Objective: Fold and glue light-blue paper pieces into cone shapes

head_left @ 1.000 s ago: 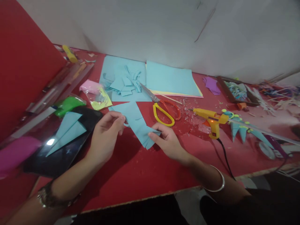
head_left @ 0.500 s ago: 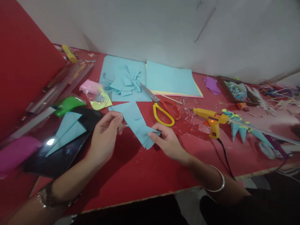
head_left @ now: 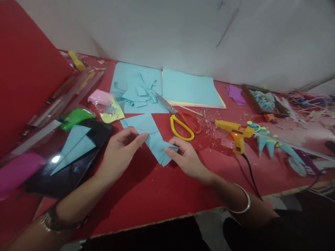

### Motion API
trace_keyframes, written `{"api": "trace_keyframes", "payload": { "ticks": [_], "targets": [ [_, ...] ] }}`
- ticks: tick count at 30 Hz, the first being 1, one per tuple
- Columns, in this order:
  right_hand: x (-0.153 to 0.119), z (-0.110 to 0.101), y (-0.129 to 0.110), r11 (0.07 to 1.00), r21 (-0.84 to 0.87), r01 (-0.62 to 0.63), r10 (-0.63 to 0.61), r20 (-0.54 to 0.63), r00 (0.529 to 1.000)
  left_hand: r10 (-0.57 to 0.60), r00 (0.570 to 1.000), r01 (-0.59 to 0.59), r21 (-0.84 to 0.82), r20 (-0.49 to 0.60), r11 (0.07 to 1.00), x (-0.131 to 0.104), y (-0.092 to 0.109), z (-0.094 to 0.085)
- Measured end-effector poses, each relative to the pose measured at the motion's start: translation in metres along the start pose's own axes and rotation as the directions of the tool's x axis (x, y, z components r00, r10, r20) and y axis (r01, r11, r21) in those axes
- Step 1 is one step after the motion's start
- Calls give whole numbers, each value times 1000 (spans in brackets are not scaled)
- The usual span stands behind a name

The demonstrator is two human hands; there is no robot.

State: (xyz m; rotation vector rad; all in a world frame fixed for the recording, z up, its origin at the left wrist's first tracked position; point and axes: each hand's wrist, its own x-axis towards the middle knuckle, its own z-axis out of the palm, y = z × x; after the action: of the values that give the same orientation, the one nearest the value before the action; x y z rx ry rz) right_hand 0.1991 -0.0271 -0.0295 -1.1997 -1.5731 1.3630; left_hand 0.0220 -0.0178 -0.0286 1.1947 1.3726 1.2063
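Note:
Between my hands is a light-blue piece of folded paper (head_left: 153, 137), held just above the red table. My right hand (head_left: 185, 158) pinches its lower right corner between thumb and fingers. At its left edge, my left hand (head_left: 123, 153) has its thumb on top and its fingers curled underneath, gripping the paper. Beyond the paper lie scissors (head_left: 180, 122) with one yellow and one red handle loop, blades pointing to the back left. Left of my left hand, more folded blue paper (head_left: 75, 146) rests on a black glossy device (head_left: 96, 139).
Blue paper scraps (head_left: 140, 94) and a stack of coloured sheets (head_left: 190, 87) lie by the wall. A yellow glue gun (head_left: 237, 134) with a lit orange light stands on the right, its cord (head_left: 252, 177) running over the table edge. A tray of scraps (head_left: 264, 101) sits behind it.
My left hand has moved a little to the right, and its thumb now presses on the folded paper. A curled flap at the left edge now lies flatter. My right hand keeps its pinch.

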Motion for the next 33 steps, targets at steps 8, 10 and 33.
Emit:
{"api": "trace_keyframes", "payload": {
  "ticks": [8,10,33],
  "targets": [
    [-1,-1,2,999,48,-17,16,22,1000,54,995,-61,-91,-78,994,6,-7,-4],
    [-1,-1,2,999,41,-16,15,23,1000,55,995,-63,-95,-83,994,6,-7,-5],
    [-2,-2,0,1000,27,-6,4,64,998,217,965,-216,23,-147,976,5,-2,-7]
  ]
}}
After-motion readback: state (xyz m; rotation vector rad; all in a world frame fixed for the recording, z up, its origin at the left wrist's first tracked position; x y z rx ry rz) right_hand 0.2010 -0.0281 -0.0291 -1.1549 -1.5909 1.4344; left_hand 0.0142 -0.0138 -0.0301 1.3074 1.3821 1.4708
